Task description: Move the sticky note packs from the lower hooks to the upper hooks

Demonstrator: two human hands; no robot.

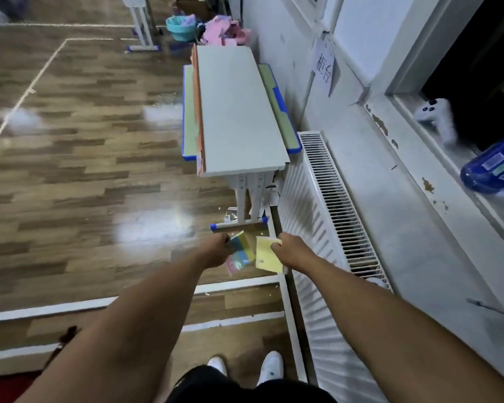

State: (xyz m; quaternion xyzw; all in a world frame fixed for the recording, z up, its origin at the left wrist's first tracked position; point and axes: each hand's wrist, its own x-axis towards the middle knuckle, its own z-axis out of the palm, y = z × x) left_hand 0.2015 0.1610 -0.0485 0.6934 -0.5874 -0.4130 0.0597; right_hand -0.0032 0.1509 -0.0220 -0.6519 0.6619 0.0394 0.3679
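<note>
— What are the hands doing?
— Both arms reach forward and down. The left hand (216,251) grips a multicoloured pack (240,249), fingers curled round its left edge. The right hand (288,250) pinches a yellow pack (269,256) at its top right corner.
— Where are the packs?
— Side by side between the two hands, nearly touching, over the floor (85,141) just near of the desk foot (239,225).
— And beyond them?
— The desk (239,112) runs away along the right wall. A white radiator (332,199) stands just right of the hands, under a sill (405,184). On the sill's far right lie a white controller (437,114) and a blue bottle (492,167) on its side.
— Anything nearer?
— White shoes (271,367) at the bottom edge. A teal bucket (181,27) sits far off beyond the desk.
</note>
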